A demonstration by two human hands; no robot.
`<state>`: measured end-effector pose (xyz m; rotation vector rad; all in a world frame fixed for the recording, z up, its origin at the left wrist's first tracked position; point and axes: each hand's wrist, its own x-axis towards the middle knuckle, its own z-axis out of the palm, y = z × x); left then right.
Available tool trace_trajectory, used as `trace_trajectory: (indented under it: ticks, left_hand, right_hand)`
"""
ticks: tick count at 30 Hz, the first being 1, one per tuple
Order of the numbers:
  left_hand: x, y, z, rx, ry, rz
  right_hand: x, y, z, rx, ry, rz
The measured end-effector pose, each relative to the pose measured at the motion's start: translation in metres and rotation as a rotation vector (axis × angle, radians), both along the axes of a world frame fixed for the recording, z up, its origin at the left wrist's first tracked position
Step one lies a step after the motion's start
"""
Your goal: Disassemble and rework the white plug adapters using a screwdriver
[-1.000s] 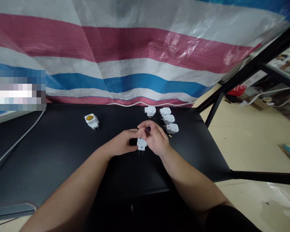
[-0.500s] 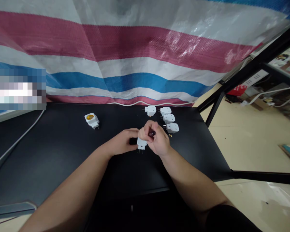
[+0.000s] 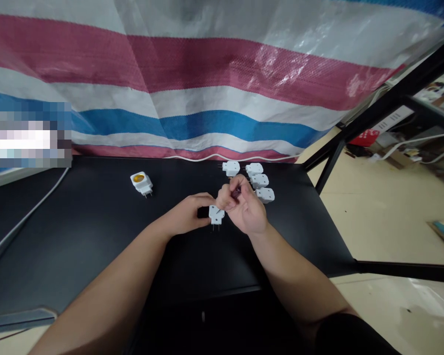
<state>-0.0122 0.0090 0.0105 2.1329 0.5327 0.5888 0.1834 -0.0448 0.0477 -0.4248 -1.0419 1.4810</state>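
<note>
Though light, stiff, prob. slick, best held by body edges, not prongs: white plug adapter (image 3: 216, 215), left hand (image 3: 187, 213) closed on its side, right hand (image 3: 246, 209) pinching small dark item (image 3: 237, 194).

Ungloved: the left hand (image 3: 185, 215) and right hand (image 3: 247, 209) of a bench worker, broad across the knuckles. The left forearm (image 3: 107, 291) and right forearm (image 3: 299, 281) run bare and stout to the frame's lower edge, where what appears to be a black dark sleeve (image 3: 350, 335) enters at right.
</note>
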Motion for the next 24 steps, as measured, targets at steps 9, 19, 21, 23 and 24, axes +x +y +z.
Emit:
trace_trajectory:
  ticks: [9, 19, 21, 23, 24]
  left_hand:
    - [0.001, -0.001, 0.001, -0.011, -0.022, -0.006]
    - [0.0, -0.001, 0.0, -0.011, -0.021, 0.009]
    - [0.0, -0.001, 0.0, 0.002, -0.024, 0.001]
    - [0.0, -0.001, 0.0, 0.008, -0.03, -0.01]
    - [0.0, -0.001, 0.0, 0.007, -0.031, -0.013]
  right_hand:
    - [0.004, 0.001, -0.006, 0.053, -0.072, 0.167]
    - [0.008, 0.002, -0.019, 0.361, -0.286, -0.035]
    - [0.01, 0.002, -0.015, 0.397, -0.352, -0.11]
    - [0.012, 0.002, -0.011, 0.393, -0.404, -0.124]
    - [0.013, 0.002, -0.009, 0.387, -0.423, -0.116]
